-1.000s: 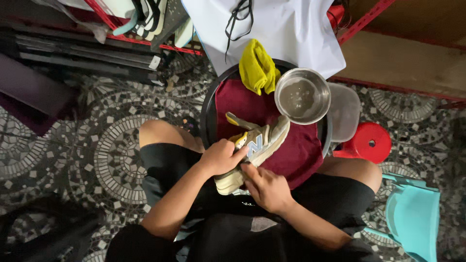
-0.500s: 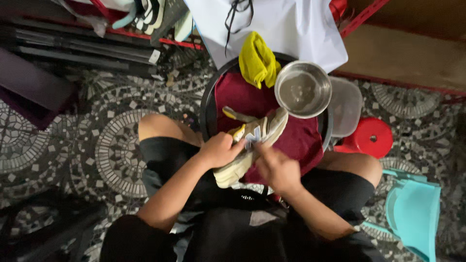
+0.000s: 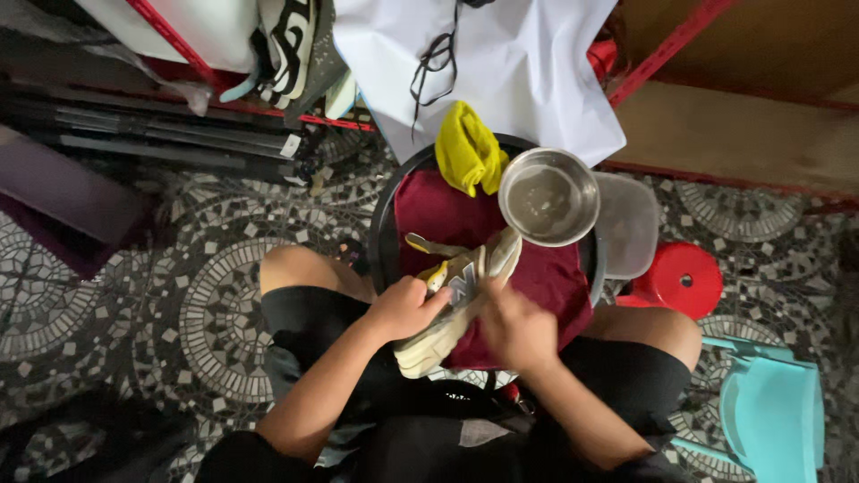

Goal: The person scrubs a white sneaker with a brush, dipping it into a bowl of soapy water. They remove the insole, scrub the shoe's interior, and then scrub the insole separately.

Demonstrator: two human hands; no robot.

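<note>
We're looking at what seems like a small home shoe-cleaning corner. We're seeing a patterned mosaic tile floor (image 3: 134,295), red metal shelving (image 3: 662,63) holding sneakers (image 3: 291,40), a steel bowl (image 3: 548,197) and yellow rag (image 3: 467,150) on a low round stand, plus a red stool (image 3: 682,279) and turquoise plastic chair (image 3: 769,416).

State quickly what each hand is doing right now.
Left hand: closed, holding the beige sneaker.
Right hand: on the sneaker's side; blurred, grip cannot be told.
</note>
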